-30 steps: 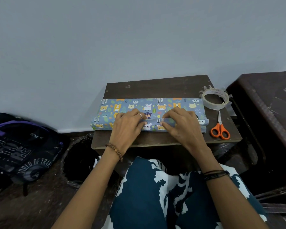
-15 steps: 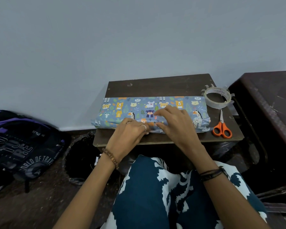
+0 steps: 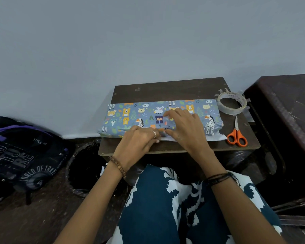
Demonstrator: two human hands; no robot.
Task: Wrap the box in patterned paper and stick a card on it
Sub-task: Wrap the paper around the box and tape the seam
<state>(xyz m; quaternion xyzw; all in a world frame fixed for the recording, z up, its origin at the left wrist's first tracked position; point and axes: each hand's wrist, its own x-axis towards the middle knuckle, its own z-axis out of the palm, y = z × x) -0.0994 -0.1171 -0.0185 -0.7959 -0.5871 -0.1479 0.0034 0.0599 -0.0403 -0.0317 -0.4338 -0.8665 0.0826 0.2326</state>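
Both hands, left hand (image 3: 139, 141) and right hand (image 3: 185, 127), press flat on the wrapped box (image 3: 158, 117) on the table (image 3: 165, 90), pinning the near paper flap; lifting for tape (image 3: 231, 104), right of the grip, could spring that flap open

tape roll (image 3: 232, 104), scissors (image 3: 236, 133) crowd right, table (image 3: 165, 90) behind bare

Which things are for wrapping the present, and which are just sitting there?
For wrapping: box in animal paper, tape, scissors, left hand and right hand pressing the paper.

Just there: backpack, dark bag on the floor.
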